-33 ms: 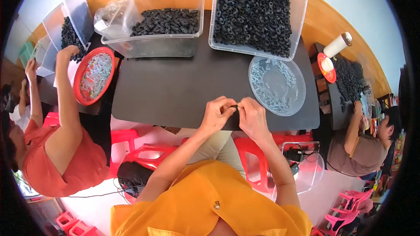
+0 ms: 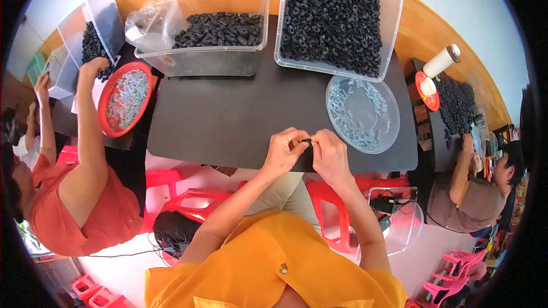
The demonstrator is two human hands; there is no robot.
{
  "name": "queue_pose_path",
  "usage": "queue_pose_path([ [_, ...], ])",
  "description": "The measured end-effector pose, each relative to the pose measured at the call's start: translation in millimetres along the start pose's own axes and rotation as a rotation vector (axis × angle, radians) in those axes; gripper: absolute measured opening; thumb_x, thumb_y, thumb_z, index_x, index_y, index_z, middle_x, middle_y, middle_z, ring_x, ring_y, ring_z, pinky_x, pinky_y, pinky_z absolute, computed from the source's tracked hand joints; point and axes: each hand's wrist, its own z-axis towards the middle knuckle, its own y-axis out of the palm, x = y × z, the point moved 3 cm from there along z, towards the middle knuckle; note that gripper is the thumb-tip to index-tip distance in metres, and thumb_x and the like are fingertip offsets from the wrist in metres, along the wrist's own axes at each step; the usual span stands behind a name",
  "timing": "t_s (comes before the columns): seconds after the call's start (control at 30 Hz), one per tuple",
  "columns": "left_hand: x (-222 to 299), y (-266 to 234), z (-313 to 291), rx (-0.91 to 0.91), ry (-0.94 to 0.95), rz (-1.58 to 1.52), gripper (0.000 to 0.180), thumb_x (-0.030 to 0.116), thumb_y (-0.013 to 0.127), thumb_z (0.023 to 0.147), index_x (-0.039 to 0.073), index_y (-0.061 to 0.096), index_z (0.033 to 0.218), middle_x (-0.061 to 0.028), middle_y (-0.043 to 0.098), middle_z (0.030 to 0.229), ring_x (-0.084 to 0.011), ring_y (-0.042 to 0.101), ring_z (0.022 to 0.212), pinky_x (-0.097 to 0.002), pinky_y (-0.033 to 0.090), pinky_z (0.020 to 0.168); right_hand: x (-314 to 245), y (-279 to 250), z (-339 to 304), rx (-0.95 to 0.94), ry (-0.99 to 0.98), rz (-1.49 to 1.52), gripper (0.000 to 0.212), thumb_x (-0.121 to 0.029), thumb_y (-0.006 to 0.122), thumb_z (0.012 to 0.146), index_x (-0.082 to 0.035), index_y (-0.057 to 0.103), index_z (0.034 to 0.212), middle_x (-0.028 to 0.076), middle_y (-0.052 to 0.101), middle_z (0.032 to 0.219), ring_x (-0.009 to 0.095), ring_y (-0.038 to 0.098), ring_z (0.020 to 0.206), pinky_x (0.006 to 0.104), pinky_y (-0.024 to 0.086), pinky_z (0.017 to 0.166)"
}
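Over the near edge of the dark table, my left hand [image 2: 284, 151] pinches a small black plastic part [image 2: 309, 141] between thumb and fingertips. My right hand [image 2: 331, 155] meets it there, its thumb and forefinger closed at the other end of that part. Whether the right fingertips also hold something smaller is hidden. Just right of my right hand lies a round clear plastic tray [image 2: 363, 115] with many small silvery metal pieces, perhaps springs or screws. Behind it, a large clear bin [image 2: 390, 45] is filled with black ring-like plastic parts.
A second clear bin [image 2: 205, 66], holding black parts and a plastic bag [image 2: 150, 25], stands back left on the table [image 2: 228, 120]. At left, a co-worker in red [image 2: 85, 205] reaches past a red tray [image 2: 147, 74]. Another co-worker [image 2: 471, 194] sits right. Pink stools [image 2: 331, 211] stand below.
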Motion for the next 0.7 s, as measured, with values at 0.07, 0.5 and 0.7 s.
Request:
queue_pose_path([
  [0.07, 4.7, 0.7, -1.5, 0.042, -0.041, 0.017, 0.012, -0.003, 0.065, 0.074, -0.003, 0.062, 0.085, -0.0010, 0.053, 0.070, -0.0045, 0.042, 0.057, -0.0216, 0.036, 0.051, -2.9, 1.2, -2.0, 0.053, -0.018, -0.060, 0.007, 0.005, 0.051, 0.074, 0.000, 0.049, 0.078, 0.015, 0.050, 0.072, 0.034, 0.053, 0.069, 0.0436, 0.044, 0.058],
  [0.5, 2.5, -2.4, 5.2, 0.173, -0.160, 0.052, 0.012, 0.002, 0.062, 0.071, -0.002, 0.066, 0.082, -0.0035, 0.061, 0.060, -0.0046, 0.041, 0.047, -0.0246, 0.036, 0.044, -13.6, 14.1, 6.3, -0.053, -0.160, -0.341, 0.033, 0.005, 0.058, 0.063, -0.002, 0.050, 0.093, 0.010, 0.048, 0.078, 0.027, 0.050, 0.074, 0.0328, 0.050, 0.056],
  [0.7, -10.4, -2.2, 4.8, 0.213, -0.246, -0.048, 0.012, -0.001, 0.060, 0.072, -0.004, 0.065, 0.082, 0.0012, 0.057, 0.062, -0.0030, 0.043, 0.055, -0.0228, 0.036, 0.048, -15.3, 22.2, 9.5, -0.079, -0.182, -0.355, 0.031, 0.007, 0.058, 0.061, -0.004, 0.048, 0.088, 0.010, 0.048, 0.076, 0.026, 0.051, 0.073, 0.0329, 0.050, 0.056],
])
